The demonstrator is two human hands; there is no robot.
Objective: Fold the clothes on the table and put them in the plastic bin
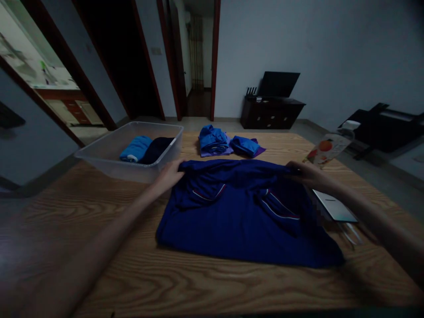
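A dark blue shirt (pixel 241 221) with red and white trim on its folded-in sleeves lies spread on the wooden table (pixel 99 229). My left hand (pixel 170 173) grips the shirt's far left corner, fingers closed on the cloth. My right hand (pixel 303 173) pinches the far right corner the same way. Both arms reach forward across the table. Beyond the shirt sit folded blue and purple clothes (pixel 225 143).
A clear plastic bin (pixel 109 152) at the left holds a light blue and a dark folded garment. A bottle (pixel 327 148) and a flat white-edged card (pixel 334 207) lie at the right. Behind are doorways, a dark cabinet (pixel 270 112) and a low black bench.
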